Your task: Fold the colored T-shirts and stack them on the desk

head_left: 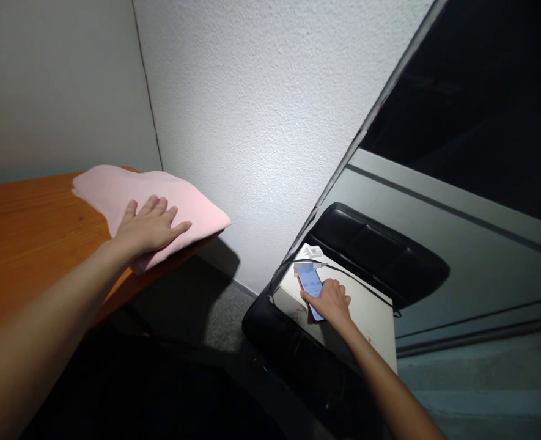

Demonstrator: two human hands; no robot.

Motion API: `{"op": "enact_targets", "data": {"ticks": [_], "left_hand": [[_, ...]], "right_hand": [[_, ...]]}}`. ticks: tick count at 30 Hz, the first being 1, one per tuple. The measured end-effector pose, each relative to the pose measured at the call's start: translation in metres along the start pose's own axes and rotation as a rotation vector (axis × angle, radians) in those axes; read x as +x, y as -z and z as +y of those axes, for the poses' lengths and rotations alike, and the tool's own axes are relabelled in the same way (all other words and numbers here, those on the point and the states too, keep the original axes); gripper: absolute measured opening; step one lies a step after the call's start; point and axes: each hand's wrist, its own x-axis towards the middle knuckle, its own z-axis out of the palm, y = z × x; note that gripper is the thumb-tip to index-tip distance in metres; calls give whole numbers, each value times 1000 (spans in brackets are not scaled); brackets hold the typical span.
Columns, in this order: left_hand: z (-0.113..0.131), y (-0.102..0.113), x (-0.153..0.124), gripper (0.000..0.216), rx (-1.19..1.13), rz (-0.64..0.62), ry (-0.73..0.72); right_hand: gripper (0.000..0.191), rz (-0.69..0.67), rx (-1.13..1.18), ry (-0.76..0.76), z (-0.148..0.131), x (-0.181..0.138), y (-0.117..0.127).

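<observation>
My left hand point(148, 226) lies flat on a folded pink cloth point(183, 201), its fingers spread. The cloth rests at the corner of a wooden table point(36, 226), and one edge of it reaches the table's rim. On the right, my right hand point(332, 300) grips a phone point(310, 284) across its lower part, thumb on one side and fingers on the other. The phone's lit screen shows running digits, with its top blurred out. Beneath the phone is a white box point(366, 315).
The box stands on a black padded chair point(288, 342) with a black backrest point(375, 253). A white charger plug point(313, 251) and a dark cable point(343, 275) lie on the box. A rough white wall point(261, 122) rises behind, and a dark window pane point(481, 104) is at right.
</observation>
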Motion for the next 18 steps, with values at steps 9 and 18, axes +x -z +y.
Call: {"op": "enact_targets", "data": {"ticks": [9, 18], "left_hand": [[1, 0, -1, 79, -3, 12, 4], [2, 3, -2, 80, 19, -2, 12]], "right_hand": [[68, -12, 23, 12, 0, 1, 2], [82, -17, 31, -6, 2, -2, 0]]}}
